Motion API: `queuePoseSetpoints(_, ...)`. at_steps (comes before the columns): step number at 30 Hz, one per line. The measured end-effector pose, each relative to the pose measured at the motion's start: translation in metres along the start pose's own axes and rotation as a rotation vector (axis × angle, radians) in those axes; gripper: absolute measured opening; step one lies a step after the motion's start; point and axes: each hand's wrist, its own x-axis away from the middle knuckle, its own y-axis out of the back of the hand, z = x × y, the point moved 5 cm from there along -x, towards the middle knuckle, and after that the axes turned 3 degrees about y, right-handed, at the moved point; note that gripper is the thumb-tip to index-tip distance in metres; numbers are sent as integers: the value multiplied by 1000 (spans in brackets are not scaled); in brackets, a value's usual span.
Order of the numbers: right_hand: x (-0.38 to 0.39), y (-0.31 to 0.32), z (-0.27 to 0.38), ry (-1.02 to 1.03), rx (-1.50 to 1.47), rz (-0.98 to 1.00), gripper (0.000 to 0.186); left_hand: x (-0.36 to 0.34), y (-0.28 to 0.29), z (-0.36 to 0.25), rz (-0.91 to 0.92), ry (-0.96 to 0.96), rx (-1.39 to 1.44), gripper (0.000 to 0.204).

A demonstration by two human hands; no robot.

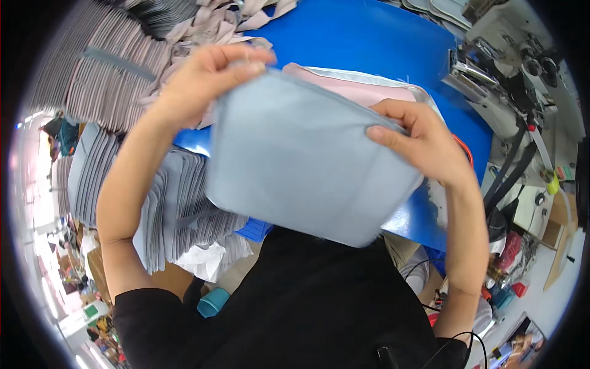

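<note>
A grey-blue fabric panel [301, 157] with rounded corners hangs tilted in front of me, above the near edge of the blue table. My left hand [212, 80], slightly blurred, pinches its upper left corner. At the upper right edge my right hand [424, 138] is closed on it, thumb on the near face and fingers behind. Partly hidden behind this panel, a pink piece with a pale edging [350, 86] lies on the table.
Tall stacks of pinkish-grey panels [107, 67] and grey panels [178, 209] stand to the left. Loose pale strips [215, 24] lie at the back left of the blue table [350, 31]. A sewing machine [491, 86] stands at the right. Below is a teal bin [213, 302].
</note>
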Motion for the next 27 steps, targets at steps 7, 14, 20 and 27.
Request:
queuePoseSetpoints(7, -24, 45, -50, -256, 294, 200, 36, -62, -39, 53, 59, -22, -364, 22)
queuePoseSetpoints(14, -76, 53, -68, 217, 849, -94, 21, -112, -35, 85, -206, -285, -637, 19)
queuePoseSetpoints(20, -37, 46, -45, 56, 561, -144, 20, -79, -35, 31, -163, -350, -615, 14)
queuePoseSetpoints(27, 40, 28, 2, 121, 398, -274, 22, -9, -57, -41, -90, -779, -747, 11)
